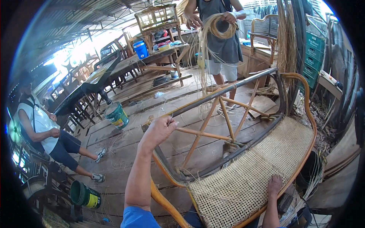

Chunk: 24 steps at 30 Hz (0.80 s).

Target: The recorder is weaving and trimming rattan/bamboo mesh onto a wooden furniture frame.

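A bamboo or rattan bench frame [210, 133] lies tipped in front of me, with crossed braces and dark wrapped rails. Its lower panel is woven cane [243, 167] in an open mesh of small holes. My left hand [161, 129] is raised beyond the panel's left end, near the frame's upper rail, with its fingers closed in a pinch. Something small and dark shows at the fingertips, too small to name. Resting on the cane near the frame's curved near edge is my right hand [275, 185], its fingers stretched out flat.
A person [222, 41] across the frame holds a coil of cane strands [222, 30]. Another person [42, 117] is at the left. Green buckets [117, 114] stand on the plank floor. Behind are a long table [129, 64], chairs, hanging strands [287, 41] and stacked green crates [312, 57].
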Each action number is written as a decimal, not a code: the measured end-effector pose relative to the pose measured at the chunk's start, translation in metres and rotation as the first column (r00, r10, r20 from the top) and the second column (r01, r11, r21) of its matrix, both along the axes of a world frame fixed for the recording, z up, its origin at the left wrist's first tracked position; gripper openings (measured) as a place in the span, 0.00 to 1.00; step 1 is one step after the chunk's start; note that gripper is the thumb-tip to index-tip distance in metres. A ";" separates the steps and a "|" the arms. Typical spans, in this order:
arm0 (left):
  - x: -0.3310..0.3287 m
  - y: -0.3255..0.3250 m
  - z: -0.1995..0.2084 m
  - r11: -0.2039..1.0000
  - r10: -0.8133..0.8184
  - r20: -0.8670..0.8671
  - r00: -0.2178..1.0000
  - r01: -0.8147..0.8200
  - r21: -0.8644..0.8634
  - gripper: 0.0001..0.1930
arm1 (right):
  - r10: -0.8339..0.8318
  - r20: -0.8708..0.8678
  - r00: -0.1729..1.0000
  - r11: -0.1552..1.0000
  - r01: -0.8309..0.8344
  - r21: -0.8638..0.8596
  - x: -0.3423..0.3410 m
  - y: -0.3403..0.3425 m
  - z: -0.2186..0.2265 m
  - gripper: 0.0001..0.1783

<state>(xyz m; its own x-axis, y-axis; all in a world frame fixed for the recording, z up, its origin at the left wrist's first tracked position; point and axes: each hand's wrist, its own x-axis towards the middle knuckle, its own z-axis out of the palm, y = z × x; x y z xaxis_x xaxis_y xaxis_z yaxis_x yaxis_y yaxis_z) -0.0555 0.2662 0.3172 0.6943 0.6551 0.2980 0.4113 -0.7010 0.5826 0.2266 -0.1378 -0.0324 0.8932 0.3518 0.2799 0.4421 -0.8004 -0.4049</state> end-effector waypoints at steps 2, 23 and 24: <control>-0.001 0.001 0.001 0.999 0.010 -0.021 1.000 -0.011 -0.032 0.15 | 0.010 -0.059 0.998 1.000 -0.010 0.005 -0.003 0.003 0.009 0.09; 0.013 0.002 -0.008 0.997 -0.011 0.010 1.000 0.012 -0.072 0.15 | -0.012 -0.021 1.000 0.999 0.011 -0.044 0.002 0.000 0.000 0.10; 0.021 0.004 -0.013 0.997 -0.042 0.105 0.994 0.049 -0.064 0.15 | -0.023 -0.028 0.999 0.999 0.021 -0.049 0.000 -0.001 0.000 0.10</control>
